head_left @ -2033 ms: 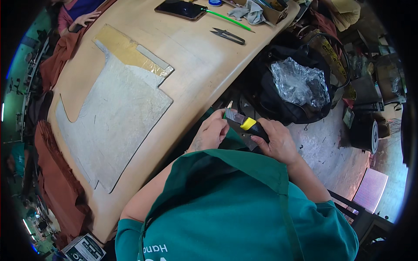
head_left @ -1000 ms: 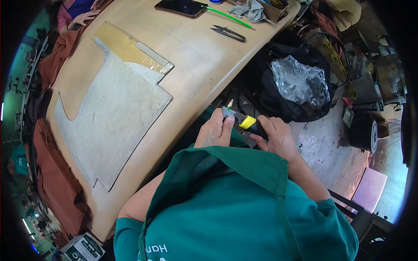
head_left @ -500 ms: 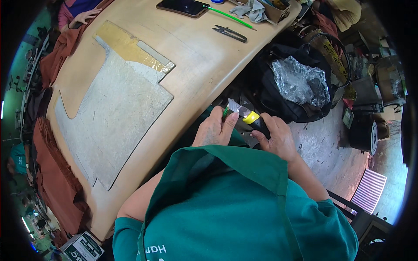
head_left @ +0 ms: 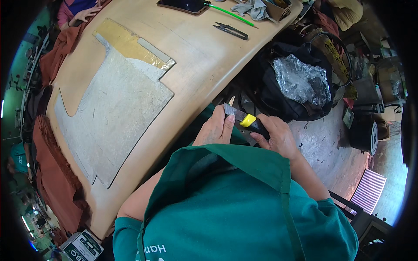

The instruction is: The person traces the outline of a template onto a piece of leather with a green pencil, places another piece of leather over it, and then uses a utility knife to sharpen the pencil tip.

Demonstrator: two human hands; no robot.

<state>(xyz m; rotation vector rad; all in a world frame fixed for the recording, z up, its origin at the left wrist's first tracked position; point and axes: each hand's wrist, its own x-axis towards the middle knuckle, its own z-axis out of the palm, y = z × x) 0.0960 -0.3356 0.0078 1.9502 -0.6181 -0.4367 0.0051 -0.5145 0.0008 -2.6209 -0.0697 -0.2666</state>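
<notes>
In front of my chest, beyond the table's near edge, my right hand (head_left: 277,135) is closed round the black handle of a snap-off utility knife (head_left: 248,120) with a yellow collar. Its wide blade points left and reaches over my left hand (head_left: 215,127), which is closed on a pencil. Only the pale, bare-wood tip of that pencil (head_left: 231,100) sticks up past the fingers, close to the blade; my fingers hide the rest. My left thumb lies against the flat of the blade.
On the tan table (head_left: 196,56) lie a large grey pattern piece (head_left: 117,100), thread snips (head_left: 230,31), a green pencil (head_left: 230,16) and a phone (head_left: 183,5). Brown material (head_left: 54,169) hangs along the left. A black bag with clear plastic (head_left: 302,80) stands right. Another person's hand (head_left: 85,15) rests top left.
The knife blade has shifted slightly left and down across my left hand. More of the pencil's bare tip now shows above my fingers. Both hands keep their holds.
</notes>
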